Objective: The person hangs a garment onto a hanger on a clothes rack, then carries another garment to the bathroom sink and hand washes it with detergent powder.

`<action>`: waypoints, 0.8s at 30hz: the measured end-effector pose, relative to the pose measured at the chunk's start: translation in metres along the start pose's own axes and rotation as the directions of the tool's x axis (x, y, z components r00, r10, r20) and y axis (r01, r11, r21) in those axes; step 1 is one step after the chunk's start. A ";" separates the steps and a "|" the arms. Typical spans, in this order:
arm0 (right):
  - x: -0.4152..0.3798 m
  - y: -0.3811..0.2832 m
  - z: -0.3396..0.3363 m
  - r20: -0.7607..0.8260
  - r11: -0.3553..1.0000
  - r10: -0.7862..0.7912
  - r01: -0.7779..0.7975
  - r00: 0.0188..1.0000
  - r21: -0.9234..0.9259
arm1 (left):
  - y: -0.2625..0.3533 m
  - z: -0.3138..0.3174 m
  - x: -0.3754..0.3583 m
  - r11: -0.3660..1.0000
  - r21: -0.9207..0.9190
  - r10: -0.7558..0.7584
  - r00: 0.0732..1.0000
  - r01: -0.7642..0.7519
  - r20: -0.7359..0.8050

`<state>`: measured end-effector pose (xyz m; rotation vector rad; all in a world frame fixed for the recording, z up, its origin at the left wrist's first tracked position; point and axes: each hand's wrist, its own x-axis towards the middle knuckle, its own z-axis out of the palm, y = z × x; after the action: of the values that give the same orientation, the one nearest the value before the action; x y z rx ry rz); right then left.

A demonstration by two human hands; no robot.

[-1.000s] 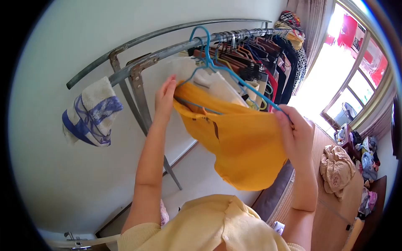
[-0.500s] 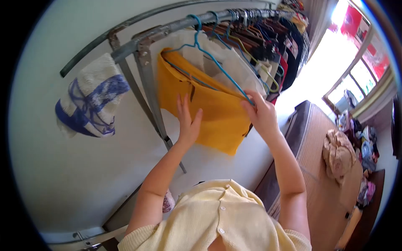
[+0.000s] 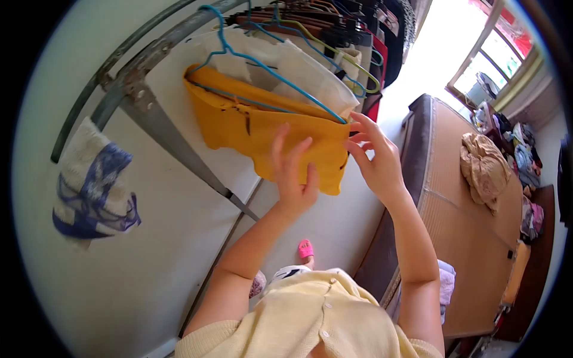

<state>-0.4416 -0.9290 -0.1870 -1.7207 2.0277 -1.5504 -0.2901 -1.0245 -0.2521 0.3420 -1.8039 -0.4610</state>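
Observation:
A yellow garment (image 3: 221, 128) hangs from a blue hanger (image 3: 268, 70) on the metal rail (image 3: 170, 39). My left hand (image 3: 295, 173) is in front of the garment's lower middle, fingers spread and holding nothing. At the garment's right upper corner, beside the hanger's end, is my right hand (image 3: 377, 156). Its thumb and fingers are bent but apart, near the fabric edge. White clothing (image 3: 298, 68) hangs right behind the yellow garment.
A white and blue towel (image 3: 95, 185) hangs at the rail's left end. Dark clothes on hangers (image 3: 334, 30) fill the rail's far part. A bed (image 3: 459, 238) on the right bears a beige cloth bundle (image 3: 482, 170). A pink slipper (image 3: 305, 248) shows on the floor.
The view has shifted, so the rail and towel appear lower and further left. My right hand's fingers have parted from the hanger's end. My left hand has moved right across the garment.

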 end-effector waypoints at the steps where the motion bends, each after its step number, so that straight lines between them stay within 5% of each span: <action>1: -0.004 -0.001 -0.001 -0.028 0.999 -0.024 0.024 0.999 -0.021 | 0.006 -0.001 -0.004 1.000 -0.007 -0.012 1.000 0.013 0.018; 9: -0.097 -0.019 -0.018 -0.107 1.000 0.011 -0.014 0.994 -0.025 | 0.048 -0.007 -0.067 0.995 -0.084 -0.042 0.987 0.056 0.157; 12: -0.121 -0.019 -0.021 -0.108 0.999 0.043 -0.047 0.993 -0.028 | 0.056 -0.016 -0.051 0.998 -0.026 -0.053 0.996 0.055 0.077; 16: -0.100 -0.014 -0.006 -0.213 0.997 0.053 -0.041 0.976 0.059 | 0.038 -0.035 0.018 0.990 0.015 0.142 0.989 -0.142 -0.040; 19: -0.058 -0.014 0.020 -0.292 0.996 -0.008 0.035 0.956 0.088 | 0.037 -0.032 0.072 0.927 -0.201 -0.320 0.947 0.317 0.019; 20: -0.046 -0.011 0.028 -0.319 0.994 -0.034 0.064 0.947 0.084 | 0.034 -0.032 0.079 0.957 -0.081 -0.273 0.960 0.277 0.059; 21: -0.035 -0.013 0.030 -0.196 0.964 0.105 -0.051 0.975 0.262 | 0.030 -0.029 0.088 0.975 0.033 -0.223 0.970 0.220 0.102; 24: -0.021 -0.015 0.038 -0.190 0.871 0.284 -0.170 0.940 0.461 | 0.015 -0.021 0.091 0.969 0.246 -0.044 0.981 -0.004 0.190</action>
<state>-0.4002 -0.9349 -0.2054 -1.1226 1.7073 -2.0252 -0.2948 -1.0562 -0.1627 0.5012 -2.0561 -0.2926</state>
